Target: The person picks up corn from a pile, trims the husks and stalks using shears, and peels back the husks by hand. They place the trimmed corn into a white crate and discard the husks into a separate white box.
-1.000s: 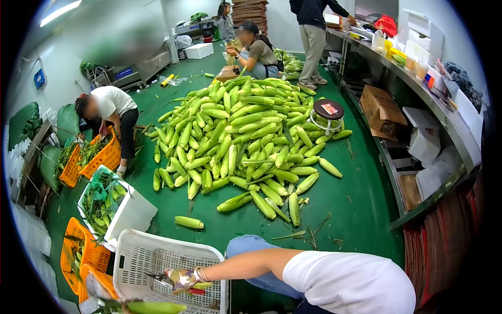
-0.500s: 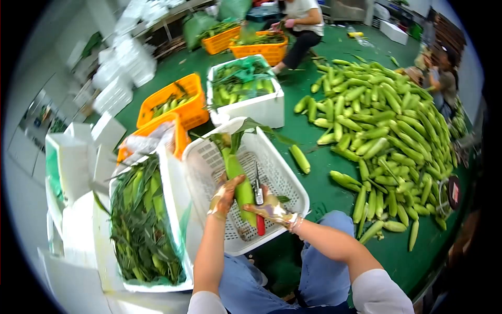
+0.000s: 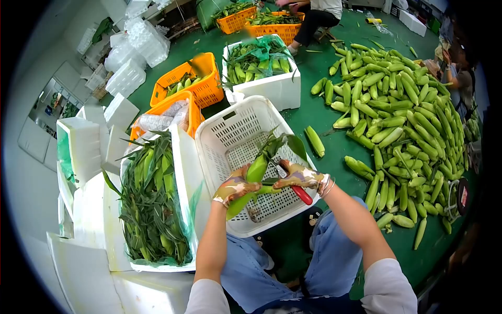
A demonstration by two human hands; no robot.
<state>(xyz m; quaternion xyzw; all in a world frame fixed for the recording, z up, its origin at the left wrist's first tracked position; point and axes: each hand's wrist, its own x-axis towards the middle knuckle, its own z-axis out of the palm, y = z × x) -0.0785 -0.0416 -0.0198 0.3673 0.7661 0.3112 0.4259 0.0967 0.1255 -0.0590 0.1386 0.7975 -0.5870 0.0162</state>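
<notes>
Over a white perforated plastic basket point(image 3: 213, 157), my left hand point(image 3: 236, 187) in a patterned glove is closed round an ear of corn point(image 3: 256, 170) in its green husk. The ear is tilted, with its leafy end up and to the right. My right hand point(image 3: 300, 175), gloved alike, grips pruning shears with a red handle point(image 3: 302, 195) beside the ear. Its fingertips are close to a piece of husk or stalk point(image 3: 267, 189) that sticks out from the ear toward the right. The shears' blades are mostly hidden behind the leaves and fingers.
On the green floor at right lies a big pile of corn point(image 3: 408, 120), with a single ear point(image 3: 314, 141) near the basket. Left of me stands a foam box point(image 3: 183, 172) full of leafy corn. Another foam box point(image 3: 285, 89) and orange crates point(image 3: 209, 94) stand ahead. Two people sit farther off.
The corn has turned from nearly upright to a slant, its leafy end now to the right. The shears have swung round, red handle pointing lower right. The whole view has shifted slightly.
</notes>
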